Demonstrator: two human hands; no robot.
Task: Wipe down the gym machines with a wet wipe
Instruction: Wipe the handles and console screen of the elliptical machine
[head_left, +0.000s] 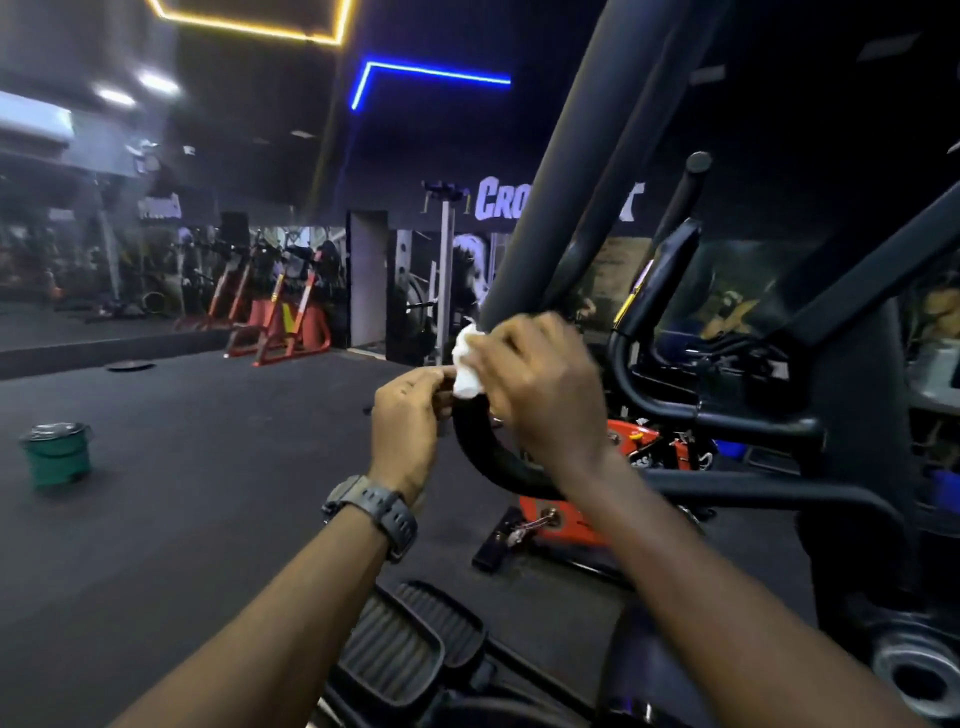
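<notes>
A single wide-angle head camera looks forward and slightly down, close over both forearms. The black machine fills the near right; dark floor stretches left toward the far mirrored wall.

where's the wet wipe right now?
Head view, just right of centre: the white wet wipe is bunched in the right hand, against the curved black handlebar, with the left hand beside it.
</notes>
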